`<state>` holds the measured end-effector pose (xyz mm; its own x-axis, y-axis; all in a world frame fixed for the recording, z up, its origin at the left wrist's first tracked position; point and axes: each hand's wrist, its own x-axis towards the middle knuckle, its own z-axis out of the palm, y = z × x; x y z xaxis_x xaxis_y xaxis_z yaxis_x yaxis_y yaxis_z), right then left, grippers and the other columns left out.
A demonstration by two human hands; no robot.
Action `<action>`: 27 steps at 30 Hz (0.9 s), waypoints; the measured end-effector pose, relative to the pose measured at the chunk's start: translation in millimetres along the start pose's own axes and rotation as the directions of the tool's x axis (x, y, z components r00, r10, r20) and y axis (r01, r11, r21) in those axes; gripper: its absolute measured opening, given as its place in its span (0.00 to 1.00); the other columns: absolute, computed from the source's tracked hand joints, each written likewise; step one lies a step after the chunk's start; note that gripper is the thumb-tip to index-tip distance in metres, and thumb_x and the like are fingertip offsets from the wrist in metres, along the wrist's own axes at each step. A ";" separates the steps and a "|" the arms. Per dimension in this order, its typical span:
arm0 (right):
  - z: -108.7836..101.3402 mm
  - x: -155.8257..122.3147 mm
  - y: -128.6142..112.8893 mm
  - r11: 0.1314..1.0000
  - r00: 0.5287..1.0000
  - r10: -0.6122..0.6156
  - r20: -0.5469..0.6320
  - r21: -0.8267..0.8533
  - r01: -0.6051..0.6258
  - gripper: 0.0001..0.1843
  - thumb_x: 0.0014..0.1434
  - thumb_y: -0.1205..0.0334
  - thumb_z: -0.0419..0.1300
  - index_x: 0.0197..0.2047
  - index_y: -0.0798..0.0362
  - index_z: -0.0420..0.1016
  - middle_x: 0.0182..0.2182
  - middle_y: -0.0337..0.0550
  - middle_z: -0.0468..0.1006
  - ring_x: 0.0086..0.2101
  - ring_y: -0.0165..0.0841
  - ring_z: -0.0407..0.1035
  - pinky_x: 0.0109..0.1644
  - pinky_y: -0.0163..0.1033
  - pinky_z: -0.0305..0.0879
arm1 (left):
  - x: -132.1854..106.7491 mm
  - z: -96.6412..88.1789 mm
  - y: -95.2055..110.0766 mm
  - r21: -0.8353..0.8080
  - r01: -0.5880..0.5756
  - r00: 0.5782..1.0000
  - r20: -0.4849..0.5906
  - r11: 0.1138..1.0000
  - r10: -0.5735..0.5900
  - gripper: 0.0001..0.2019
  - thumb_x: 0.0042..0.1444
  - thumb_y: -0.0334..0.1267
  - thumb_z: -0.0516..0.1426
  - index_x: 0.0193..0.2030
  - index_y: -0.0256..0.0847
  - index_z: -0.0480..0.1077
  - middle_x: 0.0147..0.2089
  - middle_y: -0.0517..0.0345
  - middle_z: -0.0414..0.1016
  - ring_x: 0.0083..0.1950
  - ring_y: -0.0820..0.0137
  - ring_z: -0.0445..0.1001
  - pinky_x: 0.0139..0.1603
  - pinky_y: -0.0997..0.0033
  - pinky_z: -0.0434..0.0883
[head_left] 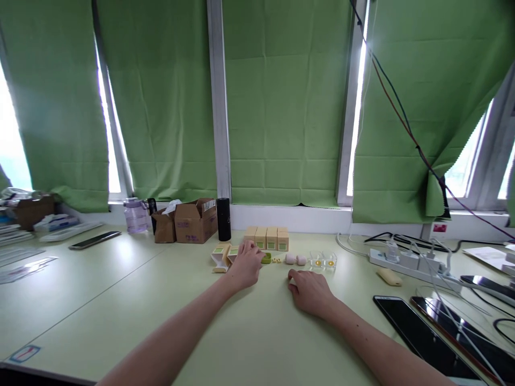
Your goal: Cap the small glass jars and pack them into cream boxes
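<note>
My left hand [246,264] reaches over the table with its fingers bent together. Whatever they hold, if anything, is hidden. Beside it on the left stand two small opened cardboard boxes [220,258] with green labels. A small green dish [266,258] touches or nearly touches its fingertips on the right. My right hand [309,292] rests on the tabletop, fingers loosely bent and thumb apart, with nothing seen in them. Just beyond it are two pale pink rounded pieces [295,259] and a clear holder [323,260] with two yellow spots. Tiny yellow bits [276,260] lie by the dish.
Behind stands a row of several small closed boxes [271,238]. Farther left are a black cylinder [223,219], brown cartons [195,221] and a purple bottle [135,215]. A power strip [410,266], cables and large phones [420,332] occupy the right side.
</note>
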<state>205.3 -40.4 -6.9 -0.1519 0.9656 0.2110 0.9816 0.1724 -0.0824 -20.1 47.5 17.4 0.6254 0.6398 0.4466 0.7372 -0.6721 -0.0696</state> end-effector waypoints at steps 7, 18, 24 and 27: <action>-2.5 -0.8 -2.5 1.000 1.000 0.000 0.009 0.000 0.000 0.14 0.66 0.60 0.54 0.53 0.49 0.75 0.46 0.50 0.84 0.47 0.46 0.78 0.43 0.42 0.64 | 1.6 12.6 -0.8 0.061 0.081 0.995 0.060 0.995 -0.084 0.14 0.63 0.32 0.52 0.51 0.41 0.75 0.44 0.43 0.77 0.58 0.49 0.63 0.61 0.47 0.58; -3.0 -1.7 -3.3 1.000 1.000 -0.002 0.010 -0.004 0.002 0.13 0.67 0.60 0.54 0.52 0.49 0.75 0.46 0.50 0.84 0.47 0.47 0.78 0.43 0.44 0.64 | 6.0 23.8 -0.8 0.060 0.085 0.992 0.084 0.995 -0.090 0.13 0.65 0.35 0.53 0.50 0.41 0.77 0.40 0.39 0.79 0.56 0.47 0.67 0.56 0.50 0.61; -3.0 -0.8 -3.5 1.000 1.000 -0.001 0.009 0.000 0.001 0.13 0.66 0.61 0.54 0.52 0.49 0.75 0.46 0.49 0.84 0.46 0.46 0.78 0.42 0.42 0.63 | 5.7 20.8 0.4 0.052 0.083 0.993 0.084 0.995 -0.087 0.12 0.66 0.34 0.52 0.46 0.42 0.78 0.40 0.42 0.78 0.54 0.50 0.68 0.55 0.52 0.62; -2.5 -0.6 -3.7 1.000 1.000 0.002 0.007 0.001 -0.002 0.13 0.66 0.60 0.54 0.51 0.49 0.75 0.46 0.49 0.84 0.46 0.47 0.78 0.41 0.42 0.63 | 5.9 20.0 0.6 0.054 0.099 0.991 0.084 0.994 -0.103 0.13 0.65 0.35 0.52 0.48 0.39 0.77 0.41 0.40 0.78 0.54 0.49 0.68 0.55 0.51 0.62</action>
<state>202.1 -42.1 -4.3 -0.1511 0.9671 0.2045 0.9817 0.1711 -0.0837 -10.9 58.4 2.1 0.5650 0.7348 0.3753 0.8083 -0.5841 -0.0734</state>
